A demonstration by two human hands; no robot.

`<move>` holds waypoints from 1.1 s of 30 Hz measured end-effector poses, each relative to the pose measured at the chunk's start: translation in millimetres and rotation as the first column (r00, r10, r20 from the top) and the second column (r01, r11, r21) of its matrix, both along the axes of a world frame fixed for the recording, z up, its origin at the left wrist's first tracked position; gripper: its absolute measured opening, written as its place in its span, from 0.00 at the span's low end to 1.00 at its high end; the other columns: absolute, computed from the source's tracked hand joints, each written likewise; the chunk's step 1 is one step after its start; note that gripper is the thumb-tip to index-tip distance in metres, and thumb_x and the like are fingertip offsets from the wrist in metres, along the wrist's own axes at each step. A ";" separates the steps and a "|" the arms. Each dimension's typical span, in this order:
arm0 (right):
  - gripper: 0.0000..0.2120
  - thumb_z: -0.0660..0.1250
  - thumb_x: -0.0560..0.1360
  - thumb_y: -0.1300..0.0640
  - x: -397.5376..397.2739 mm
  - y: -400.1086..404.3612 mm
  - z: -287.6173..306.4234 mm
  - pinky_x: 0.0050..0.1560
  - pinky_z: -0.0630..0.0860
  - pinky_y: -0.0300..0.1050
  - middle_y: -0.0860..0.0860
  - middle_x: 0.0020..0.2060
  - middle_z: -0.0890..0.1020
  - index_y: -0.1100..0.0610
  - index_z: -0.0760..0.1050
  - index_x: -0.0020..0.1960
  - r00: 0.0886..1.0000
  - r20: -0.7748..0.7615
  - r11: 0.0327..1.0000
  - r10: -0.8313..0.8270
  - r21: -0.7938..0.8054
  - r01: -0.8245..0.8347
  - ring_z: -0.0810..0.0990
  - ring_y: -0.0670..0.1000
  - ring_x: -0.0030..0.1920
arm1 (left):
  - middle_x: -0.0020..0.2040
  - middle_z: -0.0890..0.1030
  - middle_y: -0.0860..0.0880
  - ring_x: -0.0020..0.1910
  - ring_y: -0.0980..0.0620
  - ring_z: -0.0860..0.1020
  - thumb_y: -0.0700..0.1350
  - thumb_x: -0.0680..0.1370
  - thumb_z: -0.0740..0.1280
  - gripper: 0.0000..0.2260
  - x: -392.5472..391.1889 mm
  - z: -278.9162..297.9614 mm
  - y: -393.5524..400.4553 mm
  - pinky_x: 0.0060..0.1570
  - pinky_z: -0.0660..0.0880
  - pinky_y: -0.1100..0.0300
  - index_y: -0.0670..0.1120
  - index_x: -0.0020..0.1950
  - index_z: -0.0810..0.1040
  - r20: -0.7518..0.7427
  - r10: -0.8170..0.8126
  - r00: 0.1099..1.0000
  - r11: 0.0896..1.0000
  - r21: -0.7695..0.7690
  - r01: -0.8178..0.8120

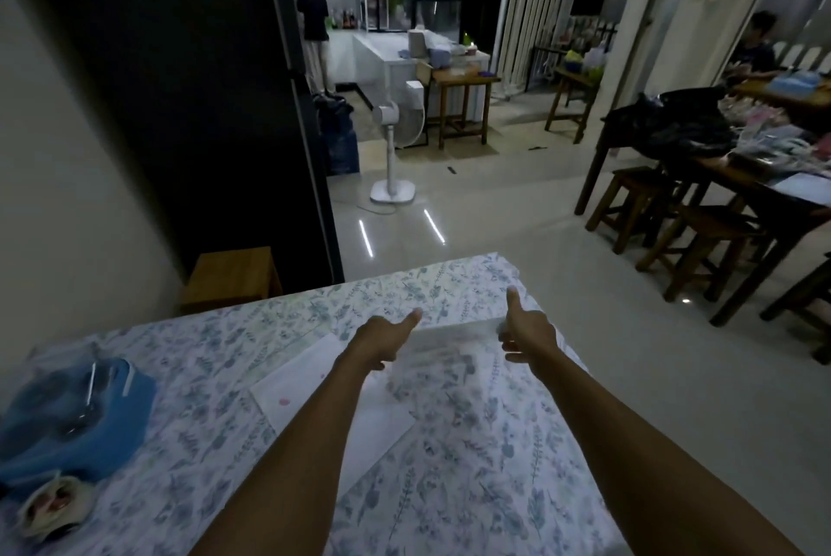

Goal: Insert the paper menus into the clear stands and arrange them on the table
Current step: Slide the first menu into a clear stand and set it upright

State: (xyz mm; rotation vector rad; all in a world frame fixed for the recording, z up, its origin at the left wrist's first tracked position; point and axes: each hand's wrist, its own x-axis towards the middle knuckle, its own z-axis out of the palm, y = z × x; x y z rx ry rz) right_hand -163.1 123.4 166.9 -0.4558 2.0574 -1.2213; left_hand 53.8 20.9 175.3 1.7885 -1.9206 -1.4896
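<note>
- Lower centre: paper menus (314,380) lie flat on floral tablecloth (472,488).
- Centre: left hand (382,337) and right hand (528,337) pinch opposite edges of clear stand (454,357), thumbs raised.
- Risk: stand nearly invisible, near the table's far edge; uneven grip could tilt or drop it.

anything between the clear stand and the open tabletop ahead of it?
Nothing visible. Both hands, left hand and right hand, hold the clear stand; the floral tablecloth beyond is bare. Paper menus lie behind-left.

Left hand (380,342) and right hand (528,333) grip a clear stand (449,357) by its edges above the floral table (225,353)
</note>
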 end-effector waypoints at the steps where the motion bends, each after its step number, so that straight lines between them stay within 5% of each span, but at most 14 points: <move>1: 0.42 0.54 0.74 0.27 -3.9 -9.7 1.2 0.41 0.83 0.49 0.61 0.41 0.85 0.66 0.81 0.46 1.000 0.005 1.000 0.010 -0.009 -0.010 0.84 0.56 0.40 | 0.43 0.82 0.43 0.46 0.47 0.81 0.77 0.66 0.61 0.45 -3.8 2.2 -7.7 0.50 0.81 0.53 0.37 0.58 0.78 0.005 0.007 1.000 1.000 -0.009 -0.007; 5: 0.40 0.56 0.70 0.23 -18.8 -50.9 5.2 0.49 0.82 0.55 0.59 0.45 0.84 0.61 0.79 0.46 0.997 0.035 0.997 0.076 -0.035 -0.075 0.83 0.58 0.46 | 0.57 0.83 0.44 0.52 0.47 0.81 0.84 0.52 0.61 0.57 -15.2 4.2 -38.2 0.42 0.77 0.58 0.41 0.64 0.78 0.015 0.046 0.999 0.996 -0.075 -0.044; 7: 0.36 0.58 0.69 0.23 -24.2 -71.4 6.1 0.49 0.82 0.54 0.58 0.48 0.83 0.57 0.76 0.44 0.991 0.039 0.991 0.130 -0.046 -0.128 0.82 0.58 0.48 | 0.58 0.83 0.44 0.49 0.49 0.80 0.78 0.60 0.68 0.47 -17.9 2.3 -49.2 0.41 0.75 0.59 0.42 0.64 0.79 0.020 0.011 1.000 0.988 -0.154 -0.008; 10: 0.39 0.59 0.66 0.22 -32.3 -98.9 1.3 0.47 0.82 0.53 0.58 0.52 0.82 0.57 0.77 0.53 0.969 0.041 0.969 0.245 -0.026 -0.244 0.81 0.58 0.50 | 0.59 0.83 0.44 0.49 0.50 0.79 0.52 0.75 0.73 0.20 -19.0 -7.0 -63.0 0.45 0.75 0.61 0.45 0.64 0.80 0.048 0.026 0.999 0.950 -0.313 -0.010; 12: 0.42 0.61 0.64 0.21 -37.2 -109.8 -5.2 0.46 0.83 0.53 0.56 0.53 0.82 0.56 0.77 0.57 0.941 0.014 0.941 0.339 0.002 -0.339 0.82 0.57 0.51 | 0.59 0.83 0.43 0.52 0.47 0.81 0.46 0.75 0.72 0.16 -18.6 -15.2 -74.6 0.50 0.78 0.56 0.47 0.64 0.80 0.061 0.079 0.995 0.932 -0.358 -0.052; 16: 0.40 0.71 0.66 0.30 -52.1 -114.4 -37.3 0.35 0.82 0.47 0.51 0.56 0.79 0.51 0.67 0.69 0.818 -0.218 0.846 0.532 0.180 -0.502 0.80 0.54 0.51 | 0.53 0.85 0.43 0.48 0.46 0.82 0.46 0.76 0.71 0.15 -19.0 -21.7 -90.8 0.46 0.78 0.56 0.48 0.63 0.80 0.086 0.074 0.993 0.925 -0.379 -0.036; 19: 0.34 0.71 0.70 0.35 -58.1 -119.2 -72.3 0.43 0.83 0.55 0.54 0.58 0.82 0.51 0.67 0.68 0.782 -0.301 0.837 0.546 0.236 -0.494 0.82 0.55 0.48 | 0.51 0.85 0.42 0.47 0.45 0.82 0.46 0.77 0.71 0.13 -20.6 -24.5 -97.4 0.41 0.72 0.59 0.47 0.61 0.80 0.092 0.070 0.993 0.912 -0.410 -0.026; 22: 0.27 0.70 0.74 0.40 -56.9 -124.5 -88.4 0.41 0.75 0.48 0.55 0.56 0.83 0.53 0.68 0.66 0.761 -0.364 0.843 0.538 0.261 -0.470 0.77 0.53 0.43 | 0.51 0.85 0.43 0.46 0.46 0.81 0.45 0.76 0.72 0.13 -22.1 -29.3 -102.9 0.41 0.70 0.60 0.46 0.59 0.81 0.088 0.104 0.991 0.904 -0.425 -0.057; 33: 0.25 0.68 0.72 0.35 -57.0 -135.0 -120.8 0.40 0.77 0.49 0.54 0.51 0.83 0.50 0.68 0.59 0.713 -0.485 0.861 0.507 0.310 -0.402 0.81 0.56 0.46 | 0.47 0.85 0.47 0.44 0.48 0.82 0.46 0.72 0.76 0.14 -30.3 -38.3 -109.8 0.44 0.79 0.54 0.47 0.56 0.81 0.095 0.187 0.978 0.880 -0.458 -0.123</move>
